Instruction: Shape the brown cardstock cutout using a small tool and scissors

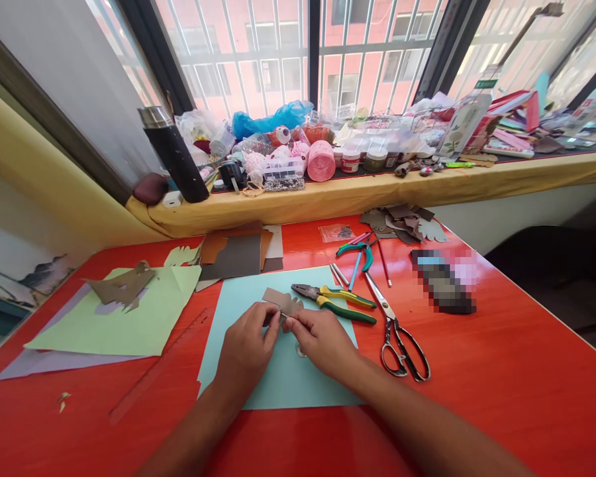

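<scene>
My left hand [246, 341] and my right hand [325, 338] meet fingertip to fingertip over a light blue sheet [278, 387]. Both are closed in a pinch on a thin, silvery piece [283, 315], too small to name exactly. Just behind the fingertips is a grey-brown cut-out piece [275, 296] with a scalloped edge; the fingers partly cover it. A small round silvery thing [300, 351] lies beside my right hand, partly hidden by it. Combination pliers [335, 296] with yellow-green handles lie beyond my right hand, jaws toward the cut-out. Large scissors [391, 318] rest to their right.
Green-handled pliers [365, 250] and several pencils [385, 262] lie farther back. Scraps [402, 222] are piled at the back right. Left are a pale green sheet [163, 318], a clear ruler [153, 371] and brown sheets [233, 257]. A black flask [173, 152] stands on the crowded sill.
</scene>
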Tool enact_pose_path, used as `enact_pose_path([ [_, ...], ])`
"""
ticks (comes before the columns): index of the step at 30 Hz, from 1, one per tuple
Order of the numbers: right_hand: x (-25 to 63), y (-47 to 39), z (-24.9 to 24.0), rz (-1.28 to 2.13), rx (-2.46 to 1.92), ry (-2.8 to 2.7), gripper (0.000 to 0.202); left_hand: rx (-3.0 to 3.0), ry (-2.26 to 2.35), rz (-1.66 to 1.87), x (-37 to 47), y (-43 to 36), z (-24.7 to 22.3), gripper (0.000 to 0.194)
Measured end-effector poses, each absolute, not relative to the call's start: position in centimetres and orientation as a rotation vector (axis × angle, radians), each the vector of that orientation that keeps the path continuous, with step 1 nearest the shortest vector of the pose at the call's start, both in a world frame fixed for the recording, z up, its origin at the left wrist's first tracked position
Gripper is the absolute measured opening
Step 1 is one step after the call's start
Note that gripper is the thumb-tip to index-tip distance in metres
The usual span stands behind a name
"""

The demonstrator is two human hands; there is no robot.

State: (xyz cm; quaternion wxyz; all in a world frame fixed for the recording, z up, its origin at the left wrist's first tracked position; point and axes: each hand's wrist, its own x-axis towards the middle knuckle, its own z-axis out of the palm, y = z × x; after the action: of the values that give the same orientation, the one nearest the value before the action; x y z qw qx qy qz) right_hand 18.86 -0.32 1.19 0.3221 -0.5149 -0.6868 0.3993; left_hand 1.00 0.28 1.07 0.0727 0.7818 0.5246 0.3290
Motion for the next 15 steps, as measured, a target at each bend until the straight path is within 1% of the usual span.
enact_pose_path([
  [4, 18.75, -0.54, 1.61, 1.213, -1.303, -1.616, 0.030, 2.058, 1.587, 1.031, 1.24, -0.16, 1.54, 0.010],
  [10, 18.43, -0.85, 1.87, 1.211, -1.321, -1.629, 0.029, 2.126, 1.586, 1.067, 1.38, -0.24, 1.94, 0.008],
  [15, 18.12, -0.95, 2.17, 1.185, -1.324, -1.684, 0.032, 2.150, 1.664, 1.065, 1.24, -0.09, 1.87, 0.005],
])
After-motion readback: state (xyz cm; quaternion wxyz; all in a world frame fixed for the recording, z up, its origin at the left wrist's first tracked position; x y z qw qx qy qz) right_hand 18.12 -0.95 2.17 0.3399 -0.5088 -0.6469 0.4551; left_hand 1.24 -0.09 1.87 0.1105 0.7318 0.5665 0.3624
